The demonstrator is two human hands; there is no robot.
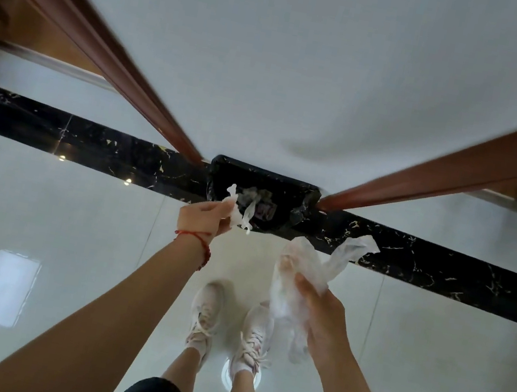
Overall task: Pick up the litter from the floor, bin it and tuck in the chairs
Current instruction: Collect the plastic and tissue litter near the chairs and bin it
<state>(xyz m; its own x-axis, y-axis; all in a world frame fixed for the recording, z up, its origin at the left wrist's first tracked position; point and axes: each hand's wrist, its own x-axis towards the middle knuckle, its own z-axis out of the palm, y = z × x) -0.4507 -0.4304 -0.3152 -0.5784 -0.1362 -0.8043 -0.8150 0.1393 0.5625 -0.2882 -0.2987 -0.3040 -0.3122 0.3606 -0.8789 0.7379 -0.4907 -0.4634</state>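
Note:
A black bin lined with a black bag stands against the white wall, with scraps of paper inside it. My left hand holds a crumpled white tissue right over the bin's near left edge. My right hand is lower and to the right, short of the bin, closed around a bunch of thin clear plastic wrap and white tissue that hangs down past my wrist. No chairs are in view.
Brown wooden door frames flank the wall on both sides of the bin. A black marble strip runs along the glossy white tiled floor. My feet in white sneakers stand just before the bin.

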